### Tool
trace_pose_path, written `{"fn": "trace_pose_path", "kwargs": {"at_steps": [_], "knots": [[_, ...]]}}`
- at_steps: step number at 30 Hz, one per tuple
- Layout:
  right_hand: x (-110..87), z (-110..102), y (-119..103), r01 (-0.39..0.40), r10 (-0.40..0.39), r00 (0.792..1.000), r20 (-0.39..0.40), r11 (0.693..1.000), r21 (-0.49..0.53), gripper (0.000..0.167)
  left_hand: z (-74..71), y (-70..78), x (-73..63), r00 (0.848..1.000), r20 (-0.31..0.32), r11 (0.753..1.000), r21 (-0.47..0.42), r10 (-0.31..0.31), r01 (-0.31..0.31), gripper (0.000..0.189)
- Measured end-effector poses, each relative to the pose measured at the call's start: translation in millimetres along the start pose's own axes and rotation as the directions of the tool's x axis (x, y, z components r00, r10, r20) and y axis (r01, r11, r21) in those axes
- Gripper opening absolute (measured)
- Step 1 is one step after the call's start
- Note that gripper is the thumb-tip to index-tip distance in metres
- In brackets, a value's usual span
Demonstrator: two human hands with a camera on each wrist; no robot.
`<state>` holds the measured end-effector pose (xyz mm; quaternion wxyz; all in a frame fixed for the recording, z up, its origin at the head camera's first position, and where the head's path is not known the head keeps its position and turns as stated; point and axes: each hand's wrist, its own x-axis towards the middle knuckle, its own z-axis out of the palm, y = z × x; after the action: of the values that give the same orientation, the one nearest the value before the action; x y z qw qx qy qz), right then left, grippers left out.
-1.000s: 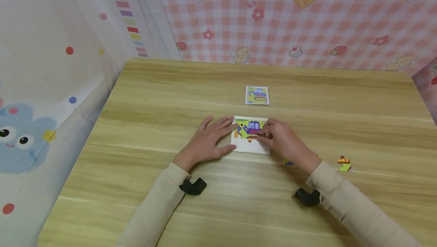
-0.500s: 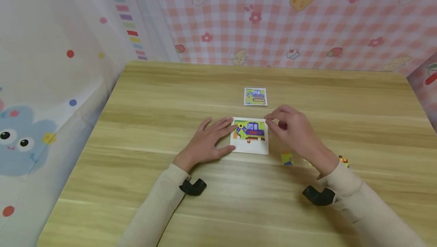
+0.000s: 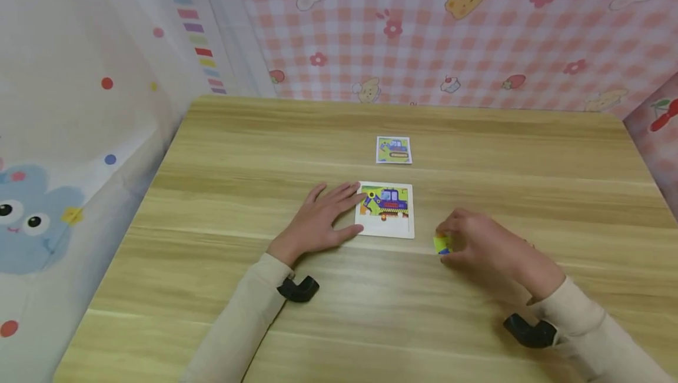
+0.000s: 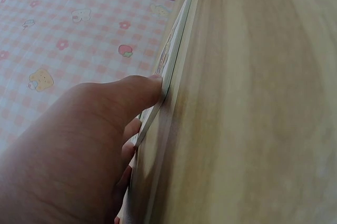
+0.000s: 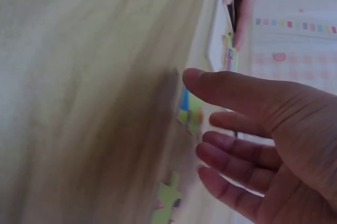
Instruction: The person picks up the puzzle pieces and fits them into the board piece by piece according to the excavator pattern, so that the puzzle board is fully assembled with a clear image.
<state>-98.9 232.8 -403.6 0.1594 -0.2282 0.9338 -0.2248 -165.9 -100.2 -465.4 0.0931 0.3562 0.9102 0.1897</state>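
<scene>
A white puzzle board (image 3: pixel 384 227) lies on the table, its upper part filled with pieces that form a blue excavator and its lower strip bare white. My left hand (image 3: pixel 325 224) rests on the board's left edge, fingers spread; in the left wrist view its thumb (image 4: pixel 139 89) touches the edge. To the right of the board, a yellow-green and blue puzzle piece (image 3: pixel 441 245) lies flat. Over it reaches my right hand (image 3: pixel 484 247), thumb and index finger on either side. The right wrist view shows them apart, with the piece (image 5: pixel 190 110) beyond the gap.
Behind the board lies a small square picture card (image 3: pixel 394 150) of the same excavator. Another green puzzle piece (image 5: pixel 166 203) is on the table near my right hand, mostly hidden by it in the head view. A checked cloth (image 3: pixel 339 42) hangs past the table's far edge.
My right hand has moved from the puzzle's lower right area, up to the board's top right corner, then down right to the loose piece. The left hand stays in place.
</scene>
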Motion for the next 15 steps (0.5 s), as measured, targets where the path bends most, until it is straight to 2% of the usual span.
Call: {"fn": "trace_pose_path", "kwargs": {"at_steps": [4, 15], "knots": [[-0.2, 4.1, 0.2, -0.038, 0.038, 0.999, 0.005, 0.999, 0.002, 0.045, 0.5, 0.5, 0.4, 1.0, -0.002, 1.0, 0.002, 0.002, -0.002, 0.073], [-0.7, 6.8, -0.1, -0.006, 0.006, 0.999, -0.048, 1.0, -0.008, 0.033, 0.6, -0.7, 0.0, 1.0, 0.001, 1.0, 0.007, -0.004, 0.004, 0.073]]}}
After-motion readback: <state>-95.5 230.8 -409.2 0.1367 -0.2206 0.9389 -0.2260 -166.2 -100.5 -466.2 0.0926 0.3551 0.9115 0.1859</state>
